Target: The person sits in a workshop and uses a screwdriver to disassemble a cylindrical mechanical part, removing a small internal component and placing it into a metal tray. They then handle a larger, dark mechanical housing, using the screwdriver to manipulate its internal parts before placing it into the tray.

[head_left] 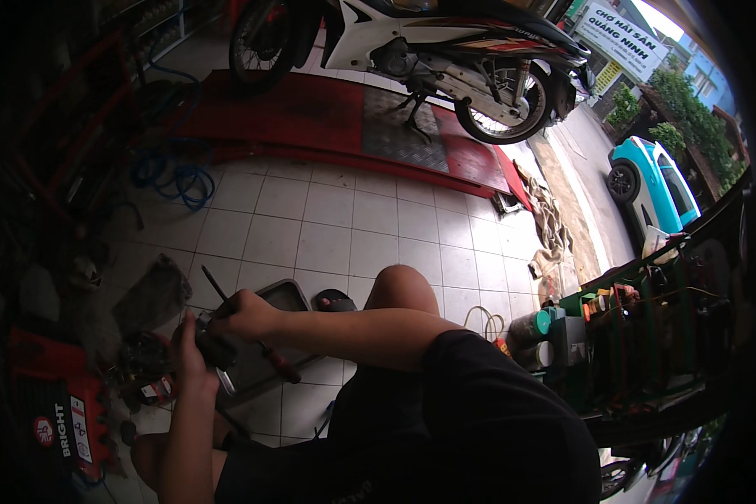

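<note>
My left hand (191,361) is closed around a dark, grimy part (216,347) with pale metal below it, low at left. My right hand (245,312) is closed at the top of that part; what exactly its fingers grip is hidden. A long black shaft (214,281) sticks up behind my right hand, and a red tool handle (284,366) shows below my forearm; I cannot tell whether they join. Beneath my hands is a grey metal tray (287,293) on the tiles.
A motorbike (374,50) stands on a red lift platform (294,113). A blue hose (168,181), dirty parts (143,361) and a red case (50,386) lie left. A green rack (622,336) with jars is right. A cloth (554,235) lies by the street, where a car (664,193) stands.
</note>
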`<state>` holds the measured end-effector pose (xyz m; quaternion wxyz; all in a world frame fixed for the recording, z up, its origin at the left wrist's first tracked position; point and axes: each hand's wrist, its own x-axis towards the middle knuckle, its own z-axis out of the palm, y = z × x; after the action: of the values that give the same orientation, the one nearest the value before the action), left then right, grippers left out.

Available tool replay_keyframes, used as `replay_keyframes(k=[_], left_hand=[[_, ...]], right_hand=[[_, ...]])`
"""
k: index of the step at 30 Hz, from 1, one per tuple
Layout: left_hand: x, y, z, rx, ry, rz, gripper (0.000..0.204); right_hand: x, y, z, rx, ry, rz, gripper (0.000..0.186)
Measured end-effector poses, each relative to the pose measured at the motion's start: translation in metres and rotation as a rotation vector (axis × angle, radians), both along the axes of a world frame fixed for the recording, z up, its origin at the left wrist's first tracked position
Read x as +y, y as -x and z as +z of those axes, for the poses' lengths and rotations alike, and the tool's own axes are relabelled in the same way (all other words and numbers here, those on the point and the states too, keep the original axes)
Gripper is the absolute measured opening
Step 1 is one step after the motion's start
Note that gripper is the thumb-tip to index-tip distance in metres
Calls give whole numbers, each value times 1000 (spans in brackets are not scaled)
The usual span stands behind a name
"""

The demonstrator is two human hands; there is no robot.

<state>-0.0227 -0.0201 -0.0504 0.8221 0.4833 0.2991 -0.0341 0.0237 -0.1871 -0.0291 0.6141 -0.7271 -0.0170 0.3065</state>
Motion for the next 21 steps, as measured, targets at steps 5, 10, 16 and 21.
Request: replay_keyframes(k=[5,10,16,21], left_hand=[[-1,1,5,14,12,8,34],[6,-1,-2,32,45,-16,33],[-3,-1,6,24,53,-2,29],[6,-1,-3,25,54,-3,31]], right_hand=[[-1,2,11,4,-18,25,33],[0,1,10,32,-42,-1,31],[0,0,0,8,-33,12,32],[0,1,19,34,8,29,34]])
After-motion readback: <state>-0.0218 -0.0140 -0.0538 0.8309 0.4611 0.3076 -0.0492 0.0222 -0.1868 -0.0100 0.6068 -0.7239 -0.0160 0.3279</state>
